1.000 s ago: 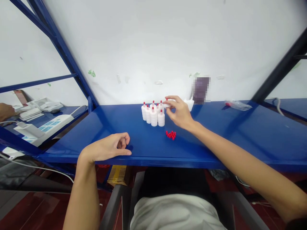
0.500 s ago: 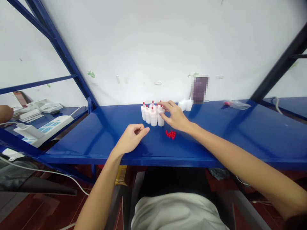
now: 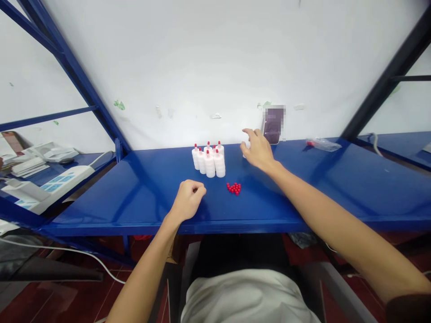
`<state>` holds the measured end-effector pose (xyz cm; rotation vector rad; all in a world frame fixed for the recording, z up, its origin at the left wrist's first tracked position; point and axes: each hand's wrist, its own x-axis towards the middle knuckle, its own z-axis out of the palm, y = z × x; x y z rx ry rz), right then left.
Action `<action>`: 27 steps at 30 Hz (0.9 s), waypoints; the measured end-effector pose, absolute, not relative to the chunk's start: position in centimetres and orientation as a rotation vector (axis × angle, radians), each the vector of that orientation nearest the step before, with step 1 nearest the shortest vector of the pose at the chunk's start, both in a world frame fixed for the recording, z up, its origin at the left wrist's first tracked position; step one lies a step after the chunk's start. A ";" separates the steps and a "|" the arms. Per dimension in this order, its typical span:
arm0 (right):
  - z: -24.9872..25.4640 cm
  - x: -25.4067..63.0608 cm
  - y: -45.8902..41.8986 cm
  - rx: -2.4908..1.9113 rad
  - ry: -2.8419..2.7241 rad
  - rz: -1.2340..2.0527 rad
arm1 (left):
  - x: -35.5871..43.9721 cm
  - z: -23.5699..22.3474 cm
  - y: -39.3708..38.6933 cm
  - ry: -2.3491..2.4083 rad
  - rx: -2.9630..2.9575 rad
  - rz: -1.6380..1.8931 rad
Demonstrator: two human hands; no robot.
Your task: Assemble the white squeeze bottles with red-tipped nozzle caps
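Right hand (image 3: pixel 259 150) has shifted from the capped white bottles (image 3: pixel 210 167) to the back of the blue tabletop (image 3: pixel 151 190), near a phone (image 3: pixel 273 125); the left hand (image 3: pixel 187 200) stays near the front edge. The right grip is spread, thumb and index finger apart around a partly hidden white bottle (image 3: pixel 248 144); contact is unclear. The left grip is curled closed, nothing visible in it. As for progress, the bunched bottles stand upright with red tips on, so they look finished, while loose red caps (image 3: pixel 235 188) lie unused in front; the far bottle's top is hidden
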<state>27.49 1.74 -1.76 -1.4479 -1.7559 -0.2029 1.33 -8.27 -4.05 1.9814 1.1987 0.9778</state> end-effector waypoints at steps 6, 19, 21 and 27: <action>-3.0 29.1 3.3 -1.620 -1.725 -0.158 | 1.4 -3.9 -8.5 1.282 2.088 1.063; -0.7 26.5 -0.7 -1.275 -2.272 0.041 | 1.6 -4.1 -8.6 1.436 2.099 1.142; -0.3 25.9 -1.6 -1.199 -2.326 0.082 | 1.7 -4.0 -8.7 1.451 2.160 1.137; -0.6 24.0 -2.7 -1.036 -2.286 0.195 | 1.9 -4.0 -8.5 1.441 2.301 1.083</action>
